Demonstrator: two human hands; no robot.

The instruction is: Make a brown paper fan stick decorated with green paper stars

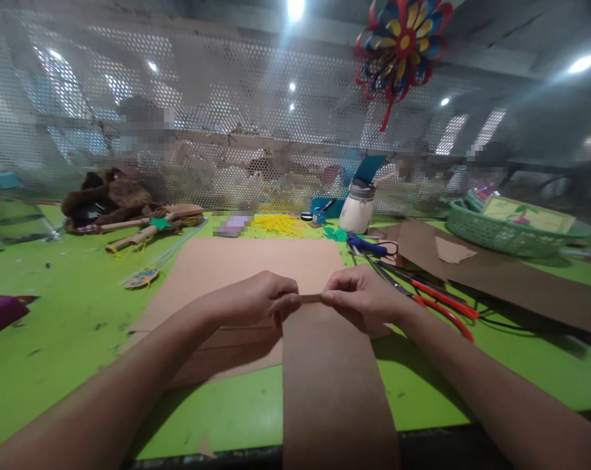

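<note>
A long strip of brown paper (334, 378) runs from between my hands down past the table's front edge. Its far end is folded or rolled into a narrow edge. My left hand (266, 297) pinches the left end of that edge, and my right hand (357, 294) pinches the right end between thumb and fingers. Beneath and behind the strip, larger brown paper sheets (222, 264) lie flat on the green table (51, 391). Right of my right hand rest scissors with orange handles (447, 300) and a blue-handled tool (368, 245).
A dark brown sheet (511, 274) and a green basket (501, 232) occupy the right. Yellow paper shreds (278, 225) and a white jar (357, 207) stand behind the sheets. Rolled paper sticks (139, 234) lie back left. A colourful pinwheel (404, 46) hangs above.
</note>
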